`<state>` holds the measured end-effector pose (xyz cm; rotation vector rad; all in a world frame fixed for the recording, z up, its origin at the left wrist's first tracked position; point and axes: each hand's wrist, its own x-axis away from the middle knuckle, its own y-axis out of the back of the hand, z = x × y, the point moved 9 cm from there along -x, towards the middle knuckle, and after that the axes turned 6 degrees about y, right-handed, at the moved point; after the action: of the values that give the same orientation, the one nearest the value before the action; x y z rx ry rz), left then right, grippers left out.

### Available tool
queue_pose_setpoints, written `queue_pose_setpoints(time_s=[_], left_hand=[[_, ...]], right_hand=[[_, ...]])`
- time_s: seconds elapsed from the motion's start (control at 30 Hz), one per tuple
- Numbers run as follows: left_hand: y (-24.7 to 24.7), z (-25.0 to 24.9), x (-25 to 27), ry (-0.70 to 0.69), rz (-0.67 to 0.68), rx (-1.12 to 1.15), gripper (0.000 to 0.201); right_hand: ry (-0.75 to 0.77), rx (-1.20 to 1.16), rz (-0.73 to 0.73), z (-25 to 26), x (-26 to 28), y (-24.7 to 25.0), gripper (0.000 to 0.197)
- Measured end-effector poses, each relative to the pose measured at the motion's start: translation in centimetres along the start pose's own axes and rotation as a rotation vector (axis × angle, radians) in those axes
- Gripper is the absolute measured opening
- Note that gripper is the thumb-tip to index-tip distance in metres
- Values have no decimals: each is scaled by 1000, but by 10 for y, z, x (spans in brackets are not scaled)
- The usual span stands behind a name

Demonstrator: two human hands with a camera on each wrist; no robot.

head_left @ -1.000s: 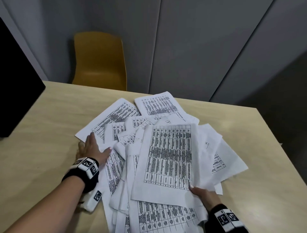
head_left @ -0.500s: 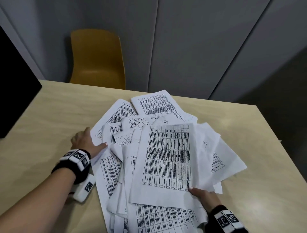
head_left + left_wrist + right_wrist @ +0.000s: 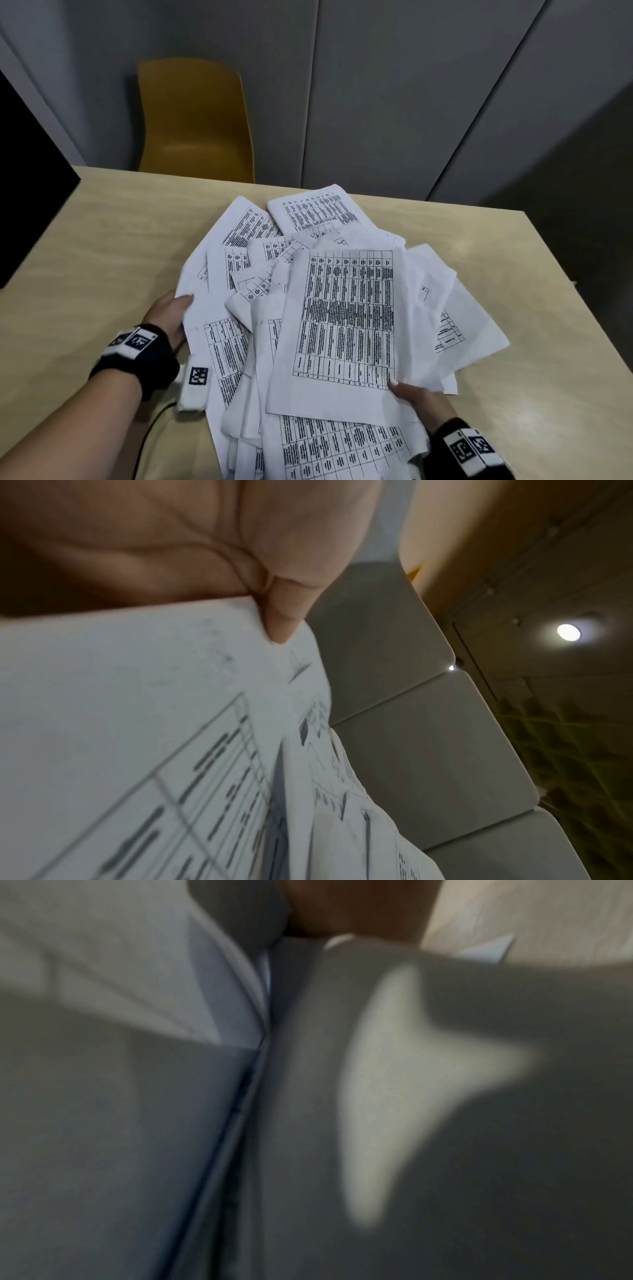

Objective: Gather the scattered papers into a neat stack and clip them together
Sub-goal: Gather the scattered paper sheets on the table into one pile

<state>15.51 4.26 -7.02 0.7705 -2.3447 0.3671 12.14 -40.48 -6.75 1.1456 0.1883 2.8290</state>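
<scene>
A loose pile of white printed sheets (image 3: 346, 318) lies fanned across the middle of the wooden table (image 3: 85, 257). My left hand (image 3: 176, 310) is at the pile's left edge and pinches the sheets there. In the left wrist view, the thumb (image 3: 284, 615) lies on top of a lifted sheet (image 3: 137, 723). My right hand (image 3: 409, 394) grips the near right corner of the upper sheets, thumb on top and fingers hidden beneath. The right wrist view is blurred and shows only paper (image 3: 103, 1123) up close. No clip is in view.
A yellow chair (image 3: 195, 120) stands behind the table's far edge, against grey wall panels. A black screen (image 3: 27, 192) fills the left side. A thin dark cable (image 3: 150, 431) runs over the table near my left forearm. The table's right edge (image 3: 565, 291) is close to the pile.
My left hand left the top of the left sheets, moved to their outer edge and took hold there, drawing them in towards the pile. My right hand kept its grip.
</scene>
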Motion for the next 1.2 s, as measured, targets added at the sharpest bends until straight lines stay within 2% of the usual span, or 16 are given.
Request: queue_pose_setpoints(time_s=[0.13,0.2,0.33,0.4,0.43,0.47,0.5,0.57,0.67,0.83,0.9,1.0,1.03,1.07,1.13,1.2], left_hand=[[14,33,8,145,-41,215,37],[14,42,17,188,-11,315,40],[-10,39,54,154,152,394,39],[-26,35,70,116,221,341,34],[-31,36,72,94,230,273,26],[-28,39,69,77,192,178,23],[-26,42,67,79,143,72,27],[-25,51,60,119,122,-64,32],[-27,54,58,112,114,-184,31],[-19,40,61,15,-63,-327,34],[-15,37,59,0,-95,-344,35],[-12,35,55,-13,-97,-360,35],[-12,35,54,-15,-93,-360,35],[-13,34,54,-22,-93,-354,35],[-12,32,54,-30,-88,-330,36],[-14,34,52,-11,-65,-306,37]], right_hand=[[-1,-3,9,-13,-14,0,106],[20,-24,37,-20,-26,1,113],[35,-40,52,-19,-26,-7,117],[58,5,55,-12,-19,-14,110],[63,20,65,-7,-13,-20,99],[72,33,64,-3,-9,-26,87],[92,36,65,-1,-8,-31,86],[136,54,113,5,-11,-44,95],[144,162,192,12,-10,-63,51],[137,162,258,26,-17,-66,40],[214,106,120,43,-30,-40,26],[394,370,-280,75,-44,25,15],[399,450,-401,80,-42,43,16],[372,516,-485,80,-41,57,27],[319,589,-530,79,-36,65,50],[346,591,-483,80,-36,58,59]])
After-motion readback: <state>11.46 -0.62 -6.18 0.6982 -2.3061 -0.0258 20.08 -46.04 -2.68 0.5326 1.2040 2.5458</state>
